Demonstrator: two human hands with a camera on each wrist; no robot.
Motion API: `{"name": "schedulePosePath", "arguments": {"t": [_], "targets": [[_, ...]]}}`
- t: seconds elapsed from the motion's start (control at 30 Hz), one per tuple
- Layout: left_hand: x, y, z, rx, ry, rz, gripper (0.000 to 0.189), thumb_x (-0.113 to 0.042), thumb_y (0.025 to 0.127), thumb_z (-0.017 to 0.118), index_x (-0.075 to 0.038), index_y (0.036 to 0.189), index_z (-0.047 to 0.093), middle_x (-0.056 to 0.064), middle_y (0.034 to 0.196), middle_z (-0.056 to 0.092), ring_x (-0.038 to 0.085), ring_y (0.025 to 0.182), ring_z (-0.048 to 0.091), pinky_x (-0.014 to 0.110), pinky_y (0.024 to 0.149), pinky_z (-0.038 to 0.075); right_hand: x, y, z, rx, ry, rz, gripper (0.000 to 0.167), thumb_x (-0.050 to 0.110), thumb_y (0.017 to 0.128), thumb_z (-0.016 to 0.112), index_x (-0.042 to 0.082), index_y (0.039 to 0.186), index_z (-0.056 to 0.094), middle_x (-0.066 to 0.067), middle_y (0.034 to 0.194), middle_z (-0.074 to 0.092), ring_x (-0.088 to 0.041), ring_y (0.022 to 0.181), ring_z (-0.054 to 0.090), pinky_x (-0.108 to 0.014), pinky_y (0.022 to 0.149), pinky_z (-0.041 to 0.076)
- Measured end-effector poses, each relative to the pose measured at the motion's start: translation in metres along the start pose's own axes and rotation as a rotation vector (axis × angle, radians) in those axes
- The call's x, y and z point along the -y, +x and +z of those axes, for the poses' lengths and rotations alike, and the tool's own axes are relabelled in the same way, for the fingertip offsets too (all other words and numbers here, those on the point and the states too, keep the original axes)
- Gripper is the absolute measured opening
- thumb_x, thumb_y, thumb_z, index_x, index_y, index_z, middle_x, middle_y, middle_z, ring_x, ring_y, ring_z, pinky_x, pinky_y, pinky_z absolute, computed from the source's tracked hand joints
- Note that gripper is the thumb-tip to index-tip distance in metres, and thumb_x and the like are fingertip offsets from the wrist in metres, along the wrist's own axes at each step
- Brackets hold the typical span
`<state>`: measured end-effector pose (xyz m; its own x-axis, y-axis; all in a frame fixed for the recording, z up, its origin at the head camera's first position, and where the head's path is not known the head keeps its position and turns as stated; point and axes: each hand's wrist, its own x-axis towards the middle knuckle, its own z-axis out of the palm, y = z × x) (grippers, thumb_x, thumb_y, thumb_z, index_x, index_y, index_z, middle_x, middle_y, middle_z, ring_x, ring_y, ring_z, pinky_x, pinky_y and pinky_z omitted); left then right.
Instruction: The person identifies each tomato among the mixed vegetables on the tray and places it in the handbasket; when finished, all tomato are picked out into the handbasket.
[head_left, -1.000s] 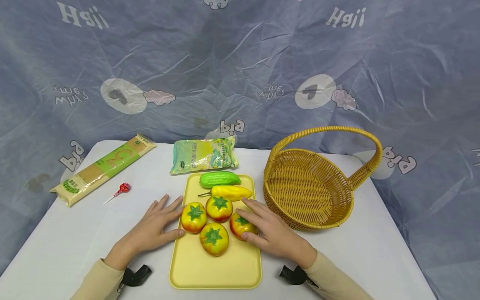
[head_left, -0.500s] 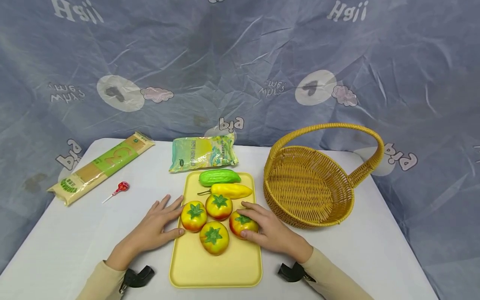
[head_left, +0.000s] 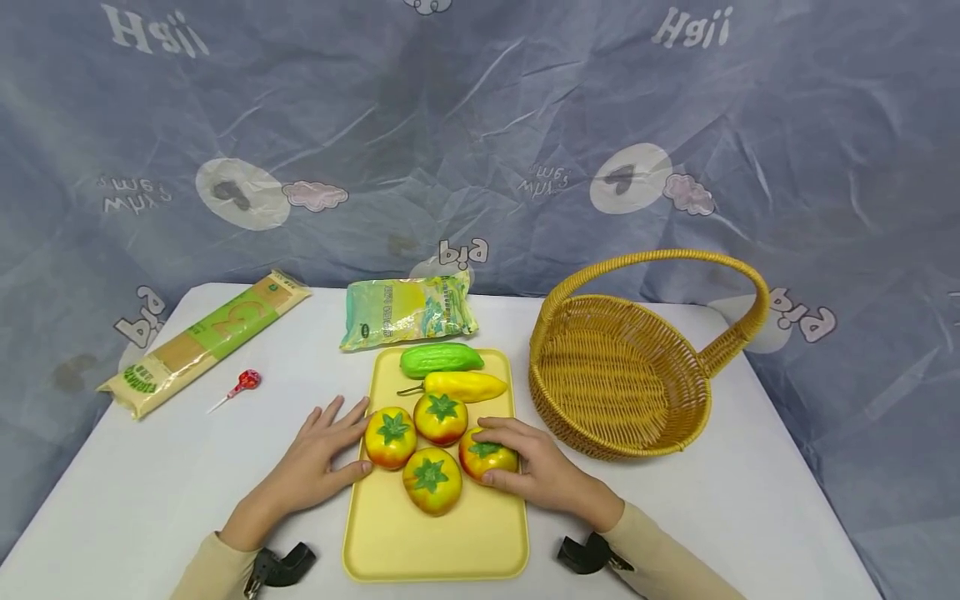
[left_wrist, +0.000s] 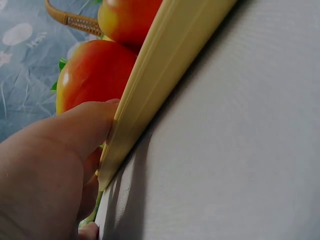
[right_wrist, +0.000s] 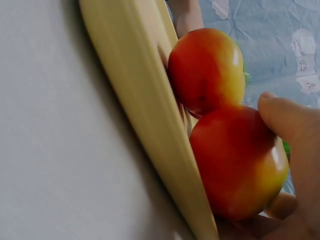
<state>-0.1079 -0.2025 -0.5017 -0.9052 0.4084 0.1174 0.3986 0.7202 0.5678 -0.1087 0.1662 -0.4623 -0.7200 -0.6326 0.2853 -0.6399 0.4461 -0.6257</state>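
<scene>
In the head view a yellow tray [head_left: 435,550] bears several red-and-yellow toy tomatoes with green leaf tops. My right hand [head_left: 543,467] grips the rightmost tomato [head_left: 487,465], fingers over its far side and thumb near its front. The right wrist view shows the thumb [right_wrist: 280,115] against that tomato [right_wrist: 235,165]. At the tray's left rim my left hand [head_left: 318,454] rests with fingers spread, beside the left tomato [head_left: 390,440]. Its thumb touches the rim in the left wrist view. Two more tomatoes, a back one [head_left: 441,421] and a front one [head_left: 432,483], lie between the hands.
A green toy gourd [head_left: 441,359] and a yellow pepper [head_left: 465,386] lie at the tray's far end. Behind it is a green-yellow packet [head_left: 408,310]. A wicker basket [head_left: 540,400] stands right; a noodle pack [head_left: 210,342] and a lollipop [head_left: 244,383] lie left.
My right hand's fingers have drawn in from above the rightmost tomato and closed around it. The left hand has stayed by the tray's left rim.
</scene>
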Motion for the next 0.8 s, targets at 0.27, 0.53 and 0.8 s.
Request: {"name": "schedulePosePath", "arguments": {"t": [0.27, 0.53, 0.8], "targets": [[-0.0008, -0.0003, 0.0023, -0.012, 0.006, -0.008, 0.066, -0.038, 0.087, 0.076, -0.014, 0.146, 0.057, 0.008, 0.162, 0.043, 0.051, 0.153, 0.024, 0.074, 0.118, 0.014, -0.0042, -0.0032, 0.0079, -0.040, 0.048, -0.016, 0.032, 0.020, 0.090, 0.078, 0.018, 0.120, 0.067, -0.015, 0.142, 0.061, -0.032, 0.130, 0.061, -0.042, 0.111, 0.049], [-0.0004, 0.0003, 0.0021, -0.020, 0.009, -0.009, 0.066, -0.038, 0.087, 0.076, -0.014, 0.145, 0.058, 0.007, 0.161, 0.044, 0.050, 0.153, 0.025, 0.074, 0.118, 0.015, -0.0056, -0.0043, 0.0103, -0.043, 0.046, -0.044, 0.033, 0.021, 0.088, 0.080, 0.019, 0.120, 0.070, -0.017, 0.141, 0.061, -0.031, 0.128, 0.063, -0.043, 0.109, 0.051], [-0.0010, 0.0001, 0.0021, -0.016, 0.007, -0.012, 0.065, -0.039, 0.087, 0.076, -0.013, 0.144, 0.059, 0.007, 0.161, 0.044, 0.049, 0.153, 0.027, 0.074, 0.118, 0.015, -0.0035, -0.0031, 0.0091, -0.019, 0.020, -0.023, 0.048, 0.021, 0.081, 0.085, 0.020, 0.127, 0.068, -0.015, 0.144, 0.059, -0.031, 0.131, 0.061, -0.044, 0.109, 0.051]]}}
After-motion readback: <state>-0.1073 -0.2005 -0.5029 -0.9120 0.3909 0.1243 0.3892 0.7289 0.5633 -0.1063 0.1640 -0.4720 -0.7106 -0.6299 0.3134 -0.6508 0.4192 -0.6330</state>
